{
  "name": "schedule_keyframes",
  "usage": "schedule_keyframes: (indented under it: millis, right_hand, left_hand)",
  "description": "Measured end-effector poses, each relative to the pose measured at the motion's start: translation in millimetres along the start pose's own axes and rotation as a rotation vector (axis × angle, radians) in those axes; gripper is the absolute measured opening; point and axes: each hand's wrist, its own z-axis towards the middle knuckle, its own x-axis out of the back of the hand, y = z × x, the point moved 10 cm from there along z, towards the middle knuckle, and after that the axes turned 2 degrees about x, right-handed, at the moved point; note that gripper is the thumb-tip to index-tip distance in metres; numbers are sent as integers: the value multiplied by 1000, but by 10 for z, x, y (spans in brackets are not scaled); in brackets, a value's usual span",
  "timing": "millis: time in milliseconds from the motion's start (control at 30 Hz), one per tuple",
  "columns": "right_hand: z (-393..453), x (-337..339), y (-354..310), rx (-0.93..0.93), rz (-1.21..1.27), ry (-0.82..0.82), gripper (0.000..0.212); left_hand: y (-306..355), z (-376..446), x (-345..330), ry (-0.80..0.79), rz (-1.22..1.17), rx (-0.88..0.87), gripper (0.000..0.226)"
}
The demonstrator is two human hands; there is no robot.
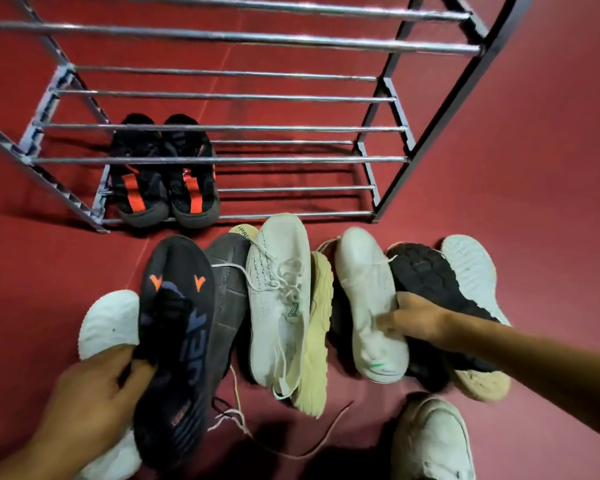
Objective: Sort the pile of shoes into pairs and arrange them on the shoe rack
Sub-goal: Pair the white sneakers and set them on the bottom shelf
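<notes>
- One grey-white sneaker [433,441] lies nearest, alone on the red floor [551,202].
- Left hand [94,400]: its fingers curl round the near side of a dark shoe with orange marks [177,327], which is tilted up over a white shoe [108,323].
- Right hand [416,322]: it reaches across a black sole [430,278], fingertips on a white sneaker [371,306]; blur hides whether they pinch it or only touch.
- Between the hands sit a white laced sneaker [279,299] and a cream sole [316,337], pressed together.
- Farthest, a black-and-orange pair [165,174] stands side by side at the left of the lowest tier of the metal shoe rack [222,97].
</notes>
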Motion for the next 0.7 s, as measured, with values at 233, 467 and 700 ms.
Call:
schedule_keyframes:
  millis: [233,467,700]
  right_hand:
    - [-28,80,-109,-32,-556,73,43]
    - [-101,62,-96,-7,-539,115,40]
    - [-426,101,-200,125,-223,400,34]
  left_hand:
    - [-542,149,-280,-161,179,145,44]
    - [-308,336,40,-98,194,197,27]
    - [774,217,110,11,-50,-221,21]
